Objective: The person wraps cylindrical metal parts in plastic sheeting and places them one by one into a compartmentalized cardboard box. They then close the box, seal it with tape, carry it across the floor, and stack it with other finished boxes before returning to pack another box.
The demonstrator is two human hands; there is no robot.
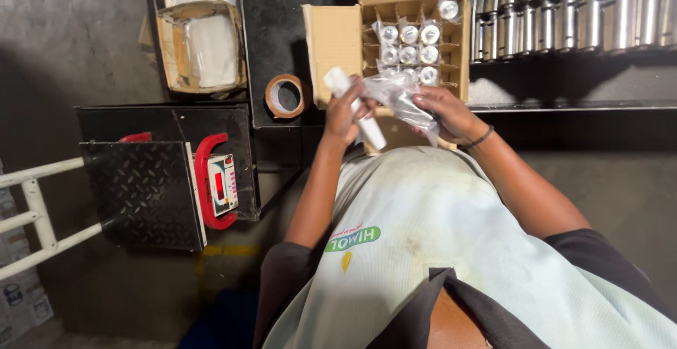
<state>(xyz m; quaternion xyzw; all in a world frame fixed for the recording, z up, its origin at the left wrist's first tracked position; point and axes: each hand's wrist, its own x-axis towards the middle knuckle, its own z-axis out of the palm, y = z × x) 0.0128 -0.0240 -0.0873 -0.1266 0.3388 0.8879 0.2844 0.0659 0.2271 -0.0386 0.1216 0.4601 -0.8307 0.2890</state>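
My left hand (343,114) grips a white tube-like roll (355,108) that slants from upper left to lower right. A clear plastic bag (396,94) with a dark metal part inside is held in my right hand (449,113); a dark band circles that wrist. Both hands hover close together over the near edge of an open cardboard box (335,39). Cardboard dividers split the box into cells, and several shiny metal cylinders wrapped in plastic (409,44) stand in them.
A roll of brown tape (285,96) lies left of the box on a dark table. Rows of shiny metal cylinders (571,10) fill the upper right. A platform scale with a red-framed display (220,182) sits at left, a wrapped white bundle (201,47) above it.
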